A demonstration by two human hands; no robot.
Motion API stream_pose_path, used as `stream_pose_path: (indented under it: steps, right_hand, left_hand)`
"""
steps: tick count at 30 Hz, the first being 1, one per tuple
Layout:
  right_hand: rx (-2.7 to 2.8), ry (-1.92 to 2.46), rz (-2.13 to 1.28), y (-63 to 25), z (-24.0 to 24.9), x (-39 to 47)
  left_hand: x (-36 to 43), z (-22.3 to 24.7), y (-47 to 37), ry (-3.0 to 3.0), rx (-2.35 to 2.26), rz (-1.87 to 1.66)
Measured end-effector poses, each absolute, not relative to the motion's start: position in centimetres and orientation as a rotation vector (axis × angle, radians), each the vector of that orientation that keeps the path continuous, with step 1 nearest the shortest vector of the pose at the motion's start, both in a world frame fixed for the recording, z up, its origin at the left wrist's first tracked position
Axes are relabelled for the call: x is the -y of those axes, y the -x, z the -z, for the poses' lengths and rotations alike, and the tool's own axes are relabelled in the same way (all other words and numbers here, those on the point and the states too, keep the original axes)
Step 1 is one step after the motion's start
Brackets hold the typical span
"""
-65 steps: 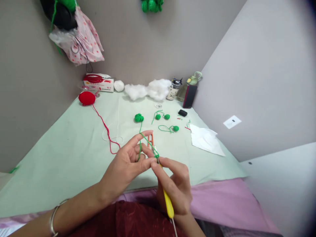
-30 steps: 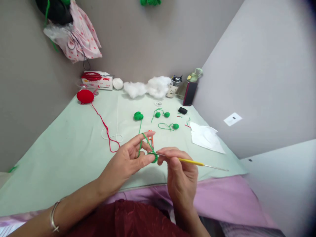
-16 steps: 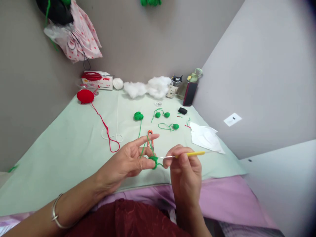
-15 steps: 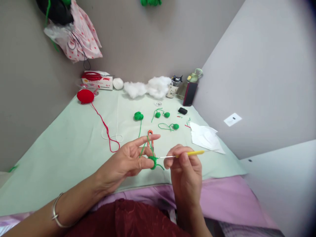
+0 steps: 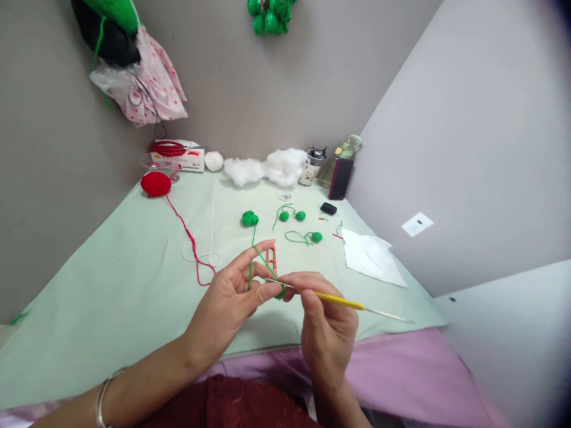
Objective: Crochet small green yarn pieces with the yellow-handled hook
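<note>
Left hand [image 5: 229,297]: pinches green crochet piece [image 5: 282,293], yarn [image 5: 266,263] over index finger [image 5: 247,257]
Right hand [image 5: 330,321]: grips yellow-handled hook [image 5: 341,300]
Bench [image 5: 134,315]: 3 small green balls [image 5: 316,237] beyond hands

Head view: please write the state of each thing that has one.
Left hand: pinching green piece
Right hand: holding hook
Hook: slanting, at green piece
Green piece: partly hidden
Green ball: strand running to left hand
Red ball: strand lying loose
Phone: standing, screen dark
Bottle: upright, lid unclear
Cup: upright, items sticking out
</note>
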State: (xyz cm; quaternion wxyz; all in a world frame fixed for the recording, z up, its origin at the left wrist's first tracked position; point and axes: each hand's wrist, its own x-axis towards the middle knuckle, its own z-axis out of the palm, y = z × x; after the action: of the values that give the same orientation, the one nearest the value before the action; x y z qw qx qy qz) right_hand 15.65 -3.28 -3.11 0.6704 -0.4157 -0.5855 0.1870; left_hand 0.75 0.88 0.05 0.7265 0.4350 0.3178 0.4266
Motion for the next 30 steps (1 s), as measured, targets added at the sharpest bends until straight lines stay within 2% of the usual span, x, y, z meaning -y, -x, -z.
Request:
stream_pose_path:
  steps: [4, 5, 8, 11, 14, 17, 23, 30]
  right_hand:
    - [1.581, 1.004, 0.151, -15.9, 3.9, 3.4]
    - [1.590, 0.997, 0.197, -16.0, 4.0, 3.4]
    - [1.428, 0.961, -0.040, -16.3, 3.3, 3.3]
    - [1.261, 0.926, -0.308, -16.1, 2.5, 3.2]
    - [1.361, 1.018, -0.119, -15.4, 2.6, 3.1]
    - [1.431, 0.982, 0.179, -15.2, 3.3, 2.9]
    - [1.034, 0.901, -0.527, -15.9, 2.5, 2.8]
    - [1.389, 0.895, -0.595, -16.8, 0.2, 1.6]
  left_hand:
    - [-0.8, -0.2, -1.0, -0.829, -0.667, -0.896]
    - [-0.9, -0.3, -0.9, -0.786, -0.654, -0.848]
    - [-1.3, -0.9, -0.6, -0.724, -0.641, -0.780]
    - [-1.3, -1.2, -0.7, -0.802, -0.676, -0.928]
    - [-0.9, -1.0, -1.2, -0.853, -0.689, -1.024]
    - [-0.8, -0.5, -1.3, -0.728, -0.641, -0.853]
    - [-1.4, -0.4, -0.4, -0.795, -0.633, -0.843]
    - [-2.6, -1.4, -0.1, -0.947, -0.617, -0.907]
